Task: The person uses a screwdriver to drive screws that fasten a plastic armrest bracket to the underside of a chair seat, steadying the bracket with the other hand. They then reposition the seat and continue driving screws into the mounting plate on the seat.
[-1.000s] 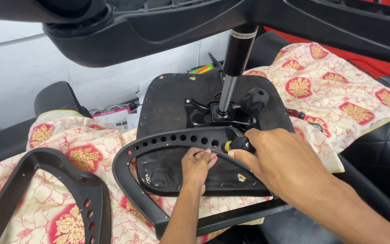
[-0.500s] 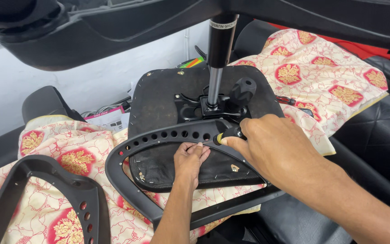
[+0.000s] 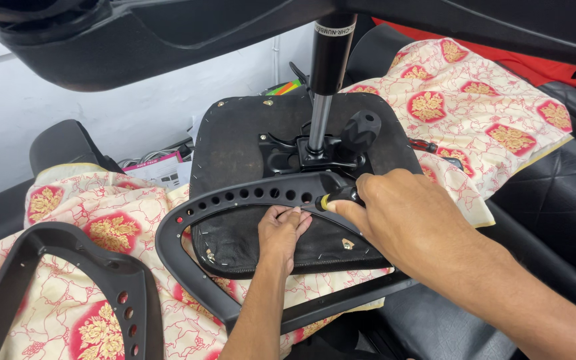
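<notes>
While a second black armrest frame (image 3: 68,280) lies on the patterned cloth (image 3: 101,207) at far left, I see my left hand (image 3: 283,230) flat, fingers together, on the upturned seat base (image 3: 235,153), my right hand (image 3: 405,213) gripping a black-and-yellow screwdriver (image 3: 333,199) at the perforated armrest (image 3: 248,197).
</notes>
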